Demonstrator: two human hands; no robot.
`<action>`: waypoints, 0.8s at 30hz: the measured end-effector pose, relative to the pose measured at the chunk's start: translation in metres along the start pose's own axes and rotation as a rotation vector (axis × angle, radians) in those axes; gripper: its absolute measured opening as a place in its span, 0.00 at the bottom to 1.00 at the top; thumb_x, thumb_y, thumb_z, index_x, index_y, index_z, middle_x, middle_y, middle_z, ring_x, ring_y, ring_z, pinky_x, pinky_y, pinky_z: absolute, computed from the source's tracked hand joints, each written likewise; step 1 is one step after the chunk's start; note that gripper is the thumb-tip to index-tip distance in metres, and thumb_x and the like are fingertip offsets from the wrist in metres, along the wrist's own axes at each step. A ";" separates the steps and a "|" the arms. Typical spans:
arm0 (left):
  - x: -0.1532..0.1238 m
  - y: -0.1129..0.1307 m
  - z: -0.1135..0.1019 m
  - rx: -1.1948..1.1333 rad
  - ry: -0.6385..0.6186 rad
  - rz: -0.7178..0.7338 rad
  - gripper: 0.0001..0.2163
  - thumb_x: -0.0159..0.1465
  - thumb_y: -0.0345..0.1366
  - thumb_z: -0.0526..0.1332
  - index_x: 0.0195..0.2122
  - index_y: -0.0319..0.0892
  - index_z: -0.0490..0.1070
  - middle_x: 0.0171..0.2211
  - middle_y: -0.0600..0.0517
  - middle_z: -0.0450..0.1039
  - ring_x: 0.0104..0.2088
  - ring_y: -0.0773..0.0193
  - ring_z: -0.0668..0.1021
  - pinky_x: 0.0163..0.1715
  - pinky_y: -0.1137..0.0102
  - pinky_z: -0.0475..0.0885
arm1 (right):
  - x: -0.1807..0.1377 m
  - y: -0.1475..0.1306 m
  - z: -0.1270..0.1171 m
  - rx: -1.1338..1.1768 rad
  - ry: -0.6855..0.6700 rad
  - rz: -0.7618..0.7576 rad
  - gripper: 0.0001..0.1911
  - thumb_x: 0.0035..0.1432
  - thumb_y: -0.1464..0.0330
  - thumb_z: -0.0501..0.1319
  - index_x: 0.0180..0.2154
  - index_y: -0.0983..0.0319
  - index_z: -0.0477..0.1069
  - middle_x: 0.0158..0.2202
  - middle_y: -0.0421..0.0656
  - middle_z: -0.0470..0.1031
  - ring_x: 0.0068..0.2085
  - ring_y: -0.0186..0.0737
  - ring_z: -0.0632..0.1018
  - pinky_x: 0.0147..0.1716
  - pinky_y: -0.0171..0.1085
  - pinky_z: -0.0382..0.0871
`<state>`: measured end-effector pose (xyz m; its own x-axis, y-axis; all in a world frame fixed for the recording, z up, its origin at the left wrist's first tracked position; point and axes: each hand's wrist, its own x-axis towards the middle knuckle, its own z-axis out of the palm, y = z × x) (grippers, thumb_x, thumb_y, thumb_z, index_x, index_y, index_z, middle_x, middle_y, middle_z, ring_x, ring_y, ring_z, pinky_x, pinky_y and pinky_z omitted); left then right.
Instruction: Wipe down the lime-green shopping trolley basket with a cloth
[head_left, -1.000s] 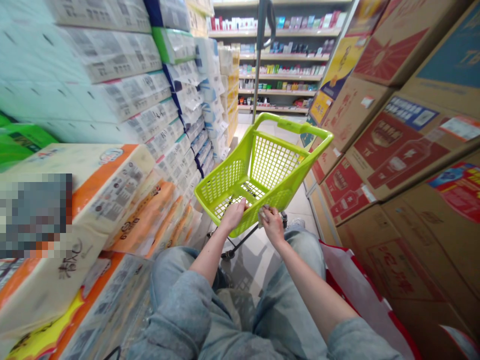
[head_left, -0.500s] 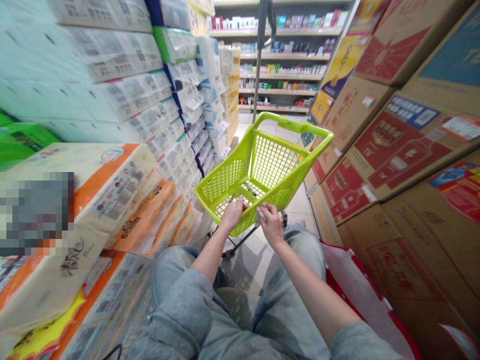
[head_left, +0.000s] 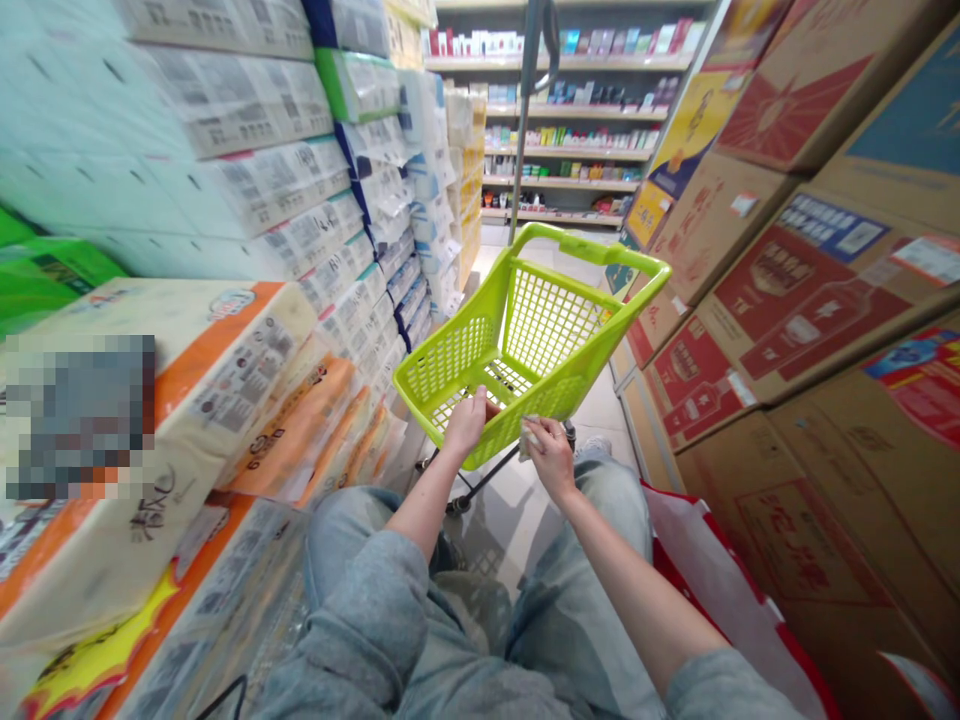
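Two hands are working close together, right fingers pinching, left fingers partly hidden. Right hand point(head_left: 553, 460) is holding a crumpled pale cloth point(head_left: 527, 440) between thumb and curled fingers, little gap showing. Cloth is hanging just beside the near wall of the lime-green cart basket point(head_left: 564, 388); cannot tell whether it is touching. Left hand point(head_left: 465, 425) is lying over the low end of that basket, thumb pointing upward; how far its fingers are opening, and whether they are gripping anything, cannot be told.

Handling notes, as judgement: bunching the cloth under the fingertips would be giving firmer contact than letting a loose corner dangle. Bracing the wall from inside, opposite the right fingers, would be stopping the cart rolling or flexing; light, even pressure would be suiting the lattice, where cloth may be snagging.

Counts, moving outward: one cloth, at the right fingertips. One basket, spreading ahead of both hands. One handle point(head_left: 589, 250), rising beyond the fingers. At least two wheels point(head_left: 457, 503), sitting below them. One pale shoe point(head_left: 594, 447), showing just right of the right hand. Left of the left fingers, wrapped packs point(head_left: 247, 105) are standing stacked, too many to count. Right of the right fingers, at least five cartons point(head_left: 814, 295) are piling up. Farthest ahead, at least five shelf boards point(head_left: 577, 153) are bearing small goods.
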<state>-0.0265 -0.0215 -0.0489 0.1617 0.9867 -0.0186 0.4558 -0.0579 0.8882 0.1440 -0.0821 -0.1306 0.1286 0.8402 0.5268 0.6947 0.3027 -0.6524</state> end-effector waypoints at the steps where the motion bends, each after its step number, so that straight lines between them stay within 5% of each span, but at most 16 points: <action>1: 0.000 0.000 0.000 0.010 0.000 0.006 0.33 0.66 0.52 0.36 0.26 0.38 0.77 0.28 0.46 0.78 0.31 0.62 0.78 0.36 0.69 0.70 | 0.002 -0.002 0.002 -0.004 -0.015 -0.001 0.17 0.56 0.70 0.55 0.47 0.57 0.74 0.46 0.47 0.69 0.47 0.43 0.72 0.48 0.43 0.69; 24: -0.002 0.002 0.001 0.086 0.039 -0.005 0.33 0.67 0.52 0.36 0.28 0.39 0.77 0.27 0.47 0.78 0.30 0.60 0.78 0.33 0.68 0.68 | 0.004 -0.004 0.022 -0.018 -0.077 0.070 0.17 0.53 0.73 0.55 0.44 0.59 0.74 0.47 0.49 0.67 0.46 0.44 0.73 0.46 0.42 0.71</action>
<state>-0.0252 -0.0232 -0.0472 0.1257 0.9921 -0.0037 0.5304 -0.0640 0.8453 0.1258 -0.0700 -0.1381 0.1231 0.8911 0.4367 0.6986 0.2347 -0.6760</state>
